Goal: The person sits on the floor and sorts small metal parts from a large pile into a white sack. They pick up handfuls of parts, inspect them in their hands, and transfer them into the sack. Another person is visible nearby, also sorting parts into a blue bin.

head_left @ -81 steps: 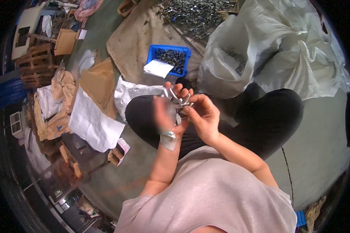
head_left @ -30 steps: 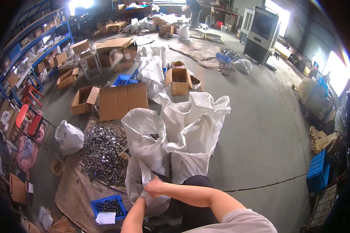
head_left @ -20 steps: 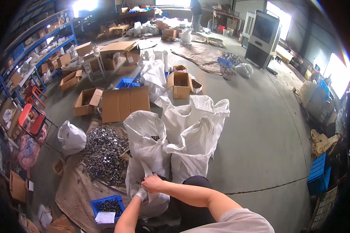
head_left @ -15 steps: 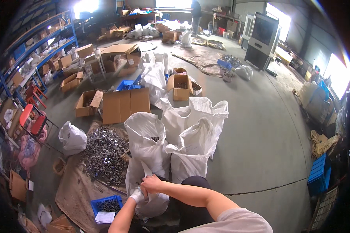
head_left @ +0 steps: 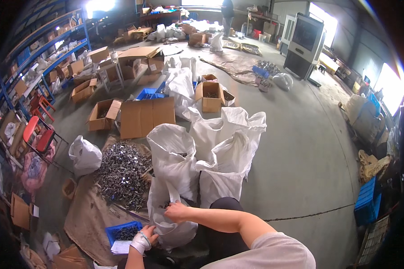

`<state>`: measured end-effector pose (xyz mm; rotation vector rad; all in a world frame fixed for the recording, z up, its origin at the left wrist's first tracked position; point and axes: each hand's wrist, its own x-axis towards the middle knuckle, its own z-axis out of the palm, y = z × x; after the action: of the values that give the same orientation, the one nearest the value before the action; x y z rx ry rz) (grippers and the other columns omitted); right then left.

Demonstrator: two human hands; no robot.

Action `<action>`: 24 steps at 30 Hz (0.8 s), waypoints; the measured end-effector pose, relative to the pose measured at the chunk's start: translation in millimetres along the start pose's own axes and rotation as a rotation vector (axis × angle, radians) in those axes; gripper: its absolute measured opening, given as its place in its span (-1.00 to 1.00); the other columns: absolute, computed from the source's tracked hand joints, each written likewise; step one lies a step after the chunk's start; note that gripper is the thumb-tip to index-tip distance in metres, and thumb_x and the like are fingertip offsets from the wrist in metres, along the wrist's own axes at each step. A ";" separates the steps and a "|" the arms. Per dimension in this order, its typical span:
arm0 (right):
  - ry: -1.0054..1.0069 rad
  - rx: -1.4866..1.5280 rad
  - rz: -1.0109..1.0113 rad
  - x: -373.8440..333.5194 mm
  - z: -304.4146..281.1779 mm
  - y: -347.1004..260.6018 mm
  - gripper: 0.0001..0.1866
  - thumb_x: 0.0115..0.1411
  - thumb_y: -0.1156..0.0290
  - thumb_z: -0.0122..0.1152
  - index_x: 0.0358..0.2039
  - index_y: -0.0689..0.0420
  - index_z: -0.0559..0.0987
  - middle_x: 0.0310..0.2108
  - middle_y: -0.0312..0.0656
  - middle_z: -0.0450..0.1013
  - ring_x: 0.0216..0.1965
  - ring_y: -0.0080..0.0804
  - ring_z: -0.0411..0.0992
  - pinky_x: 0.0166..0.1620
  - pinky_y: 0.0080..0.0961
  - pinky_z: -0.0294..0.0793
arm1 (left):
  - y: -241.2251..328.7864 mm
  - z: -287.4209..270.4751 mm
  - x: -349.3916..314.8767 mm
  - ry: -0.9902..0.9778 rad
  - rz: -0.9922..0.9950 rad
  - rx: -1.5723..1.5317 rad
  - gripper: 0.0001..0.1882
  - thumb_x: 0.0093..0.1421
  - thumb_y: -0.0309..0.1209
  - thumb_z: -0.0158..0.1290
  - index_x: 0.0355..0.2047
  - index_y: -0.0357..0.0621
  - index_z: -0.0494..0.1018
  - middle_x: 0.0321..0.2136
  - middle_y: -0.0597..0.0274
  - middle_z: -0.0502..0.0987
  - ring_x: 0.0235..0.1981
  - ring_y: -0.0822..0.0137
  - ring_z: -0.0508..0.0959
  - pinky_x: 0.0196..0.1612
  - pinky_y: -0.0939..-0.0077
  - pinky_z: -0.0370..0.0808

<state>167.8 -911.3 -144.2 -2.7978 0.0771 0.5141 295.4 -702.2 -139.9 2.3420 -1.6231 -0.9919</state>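
Note:
A white woven sack (head_left: 177,237) stands right before me, its mouth gaping toward the left. My right hand (head_left: 177,212) is at its mouth, fingers closed at a folded strip of the rim and partly hidden. A few dark metal pieces show by those fingertips. My left hand (head_left: 146,237), with a white wrap around palm and wrist, is lower down between this sack and a blue tray (head_left: 111,238). Its fingers are slightly bent and apart, and I see nothing in them. Small dark metal parts fill the tray, and white paper slips (head_left: 120,247) lie at its near edge.
A heap of small metal parts (head_left: 123,172) covers a brown ground sheet (head_left: 83,224) on the left. More open white sacks (head_left: 220,184) stand just ahead. Behind them are cardboard boxes (head_left: 148,117). A red chair (head_left: 45,141) and blue shelving (head_left: 40,54) line the left side.
My hands, together at the sack's rim before, are now apart. The left has dropped down and left toward the blue tray; the right stays at the sack's mouth, which is spread wider.

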 end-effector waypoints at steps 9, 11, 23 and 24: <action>-0.013 -0.015 0.009 5.9 -10.0 -8.6 -0.73 -0.11 0.40 0.18 -0.30 0.02 0.54 -0.24 -0.19 0.47 -0.04 -0.22 0.38 -0.02 -0.05 0.27 | -10.9 -8.7 8.6 0.144 -0.023 -0.053 -0.43 0.05 -0.21 0.09 0.06 -0.18 0.32 -0.05 -0.15 0.37 -0.02 -0.11 0.40 0.03 0.20 0.36; -0.050 0.010 0.038 5.1 -17.3 -10.9 -0.75 -0.11 0.40 0.18 -0.32 0.02 0.54 -0.28 -0.20 0.49 -0.09 -0.22 0.41 -0.04 -0.05 0.27 | -9.2 -12.0 9.7 0.151 0.000 -0.077 -0.43 0.05 -0.21 0.09 0.06 -0.18 0.31 -0.05 -0.16 0.37 -0.03 -0.11 0.40 0.03 0.20 0.36; -0.072 -0.026 0.072 7.7 -19.9 -7.1 -0.85 -0.01 0.34 0.11 -0.39 0.01 0.55 -0.44 -0.19 0.53 -0.28 -0.20 0.52 -0.07 -0.06 0.25 | -13.6 -11.3 10.7 0.124 0.027 -0.083 -0.42 0.05 -0.21 0.09 0.06 -0.19 0.30 -0.05 -0.18 0.37 -0.02 -0.12 0.39 0.04 0.21 0.35; -0.087 -0.049 0.079 7.0 -20.6 -6.0 -0.86 0.00 0.33 0.11 -0.39 0.01 0.55 -0.44 -0.18 0.53 -0.29 -0.21 0.52 -0.07 -0.07 0.25 | -15.6 -9.4 11.9 0.123 0.024 -0.081 -0.42 0.05 -0.21 0.09 0.06 -0.19 0.29 -0.04 -0.19 0.37 -0.01 -0.12 0.39 0.04 0.21 0.35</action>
<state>181.9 -911.7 -126.6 -2.8248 0.1584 0.6651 315.7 -708.6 -144.9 2.2769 -1.5322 -0.8740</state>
